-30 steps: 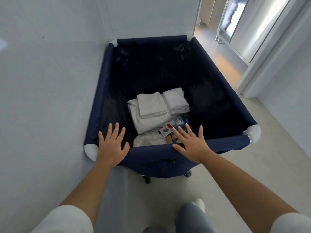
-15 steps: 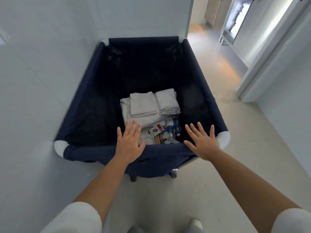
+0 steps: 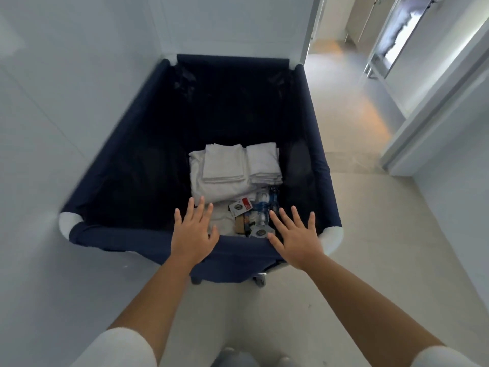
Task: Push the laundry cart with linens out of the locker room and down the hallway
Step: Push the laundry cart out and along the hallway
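We see cool, soft light on the white walls [image 3: 66, 128], while brighter daylight spills from the window [image 3: 402, 33] at upper right, glaring warm on the floor [image 3: 370, 112] below it. The cart [image 3: 238, 247] interior stays nearly black. Straight lines bow toward the edges, with slight blur.

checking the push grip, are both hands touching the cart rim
Touching. The head view shows the left hand and right hand pressed flat, fingers spread, on the near rim of the cart, with no gap visible under either palm.
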`<action>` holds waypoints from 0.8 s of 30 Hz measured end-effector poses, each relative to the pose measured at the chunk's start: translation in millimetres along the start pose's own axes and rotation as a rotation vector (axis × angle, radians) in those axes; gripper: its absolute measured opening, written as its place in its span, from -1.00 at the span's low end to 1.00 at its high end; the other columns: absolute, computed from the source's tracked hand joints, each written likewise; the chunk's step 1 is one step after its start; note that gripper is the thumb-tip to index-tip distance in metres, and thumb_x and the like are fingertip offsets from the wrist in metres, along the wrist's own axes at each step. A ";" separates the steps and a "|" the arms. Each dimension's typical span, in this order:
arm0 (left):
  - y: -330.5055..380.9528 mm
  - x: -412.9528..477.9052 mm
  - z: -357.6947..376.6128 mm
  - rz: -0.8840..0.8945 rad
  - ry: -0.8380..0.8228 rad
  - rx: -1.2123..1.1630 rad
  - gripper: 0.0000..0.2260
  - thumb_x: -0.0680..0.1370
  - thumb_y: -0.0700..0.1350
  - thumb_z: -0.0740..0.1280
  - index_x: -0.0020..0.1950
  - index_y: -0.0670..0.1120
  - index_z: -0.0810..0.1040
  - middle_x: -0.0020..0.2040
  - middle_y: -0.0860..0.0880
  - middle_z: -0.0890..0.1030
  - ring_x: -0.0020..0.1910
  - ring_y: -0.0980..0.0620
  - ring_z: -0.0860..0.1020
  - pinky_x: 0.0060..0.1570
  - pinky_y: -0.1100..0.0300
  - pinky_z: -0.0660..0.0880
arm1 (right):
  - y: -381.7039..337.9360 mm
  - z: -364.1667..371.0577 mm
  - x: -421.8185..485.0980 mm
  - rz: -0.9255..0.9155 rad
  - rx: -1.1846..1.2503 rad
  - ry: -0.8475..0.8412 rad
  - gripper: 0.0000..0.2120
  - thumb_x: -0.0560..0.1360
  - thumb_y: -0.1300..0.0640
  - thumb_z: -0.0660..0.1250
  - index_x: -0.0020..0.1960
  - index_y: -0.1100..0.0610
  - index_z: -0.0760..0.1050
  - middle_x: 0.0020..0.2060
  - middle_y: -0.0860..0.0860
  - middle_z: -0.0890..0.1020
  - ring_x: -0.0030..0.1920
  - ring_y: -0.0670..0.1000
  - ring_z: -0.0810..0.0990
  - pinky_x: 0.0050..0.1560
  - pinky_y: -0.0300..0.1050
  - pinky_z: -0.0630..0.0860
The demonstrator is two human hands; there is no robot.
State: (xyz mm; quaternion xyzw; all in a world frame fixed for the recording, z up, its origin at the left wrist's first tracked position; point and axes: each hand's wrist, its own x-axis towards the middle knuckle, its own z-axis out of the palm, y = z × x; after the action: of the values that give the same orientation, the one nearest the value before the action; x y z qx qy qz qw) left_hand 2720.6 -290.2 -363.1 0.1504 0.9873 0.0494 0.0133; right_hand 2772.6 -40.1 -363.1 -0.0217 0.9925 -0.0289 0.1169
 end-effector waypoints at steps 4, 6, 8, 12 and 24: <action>-1.5 -0.5 -1.6 0.048 0.008 0.008 -0.40 0.48 0.13 -0.16 0.50 -0.06 0.11 0.53 -0.08 0.06 0.51 -0.12 -0.02 0.40 -0.21 -0.03 | -2.8 1.2 -1.7 0.013 -0.040 0.034 -0.39 0.50 -0.27 -0.30 0.50 -0.10 -0.26 0.54 -0.02 -0.02 0.52 0.12 -0.20 0.38 0.26 -0.35; -3.2 0.1 -0.3 0.045 0.016 0.007 -0.42 0.50 0.10 -0.09 0.50 -0.06 0.11 0.54 -0.08 0.05 0.51 -0.12 -0.03 0.40 -0.21 -0.02 | -4.7 1.4 -2.1 0.025 -0.041 0.048 -0.39 0.50 -0.27 -0.31 0.50 -0.10 -0.24 0.54 -0.03 0.00 0.52 0.13 -0.19 0.39 0.26 -0.34; -4.8 0.2 0.0 0.042 0.008 0.000 -0.42 0.50 0.10 -0.07 0.50 -0.05 0.10 0.54 -0.08 0.04 0.52 -0.11 -0.05 0.41 -0.21 -0.03 | -6.8 0.5 -2.5 0.030 -0.048 0.047 -0.41 0.52 -0.26 -0.28 0.51 -0.10 -0.23 0.54 -0.03 0.02 0.52 0.13 -0.18 0.39 0.27 -0.32; -5.4 -0.5 0.2 0.046 -0.009 -0.011 -0.43 0.51 0.11 -0.06 0.50 -0.06 0.09 0.54 -0.08 0.02 0.52 -0.12 -0.06 0.41 -0.20 -0.04 | -8.0 -0.3 -2.3 0.052 -0.064 0.034 -0.44 0.55 -0.23 -0.24 0.50 -0.10 -0.23 0.54 -0.04 0.01 0.52 0.13 -0.17 0.40 0.27 -0.30; -3.3 -2.4 0.5 0.043 0.029 -0.047 -0.48 0.56 0.03 0.11 0.49 -0.08 0.12 0.53 -0.11 0.06 0.51 -0.14 -0.02 0.42 -0.19 -0.04 | -7.1 -0.9 -3.2 0.048 -0.076 0.011 -0.43 0.52 -0.24 -0.32 0.50 -0.12 -0.25 0.54 -0.04 0.01 0.52 0.12 -0.18 0.40 0.25 -0.32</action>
State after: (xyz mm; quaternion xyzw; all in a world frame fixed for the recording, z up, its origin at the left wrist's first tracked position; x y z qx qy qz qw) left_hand 2721.9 -293.9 -363.9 0.1708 0.9824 0.0752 0.0013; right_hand 2775.7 -47.0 -361.0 -0.0022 0.9937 0.0118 0.1114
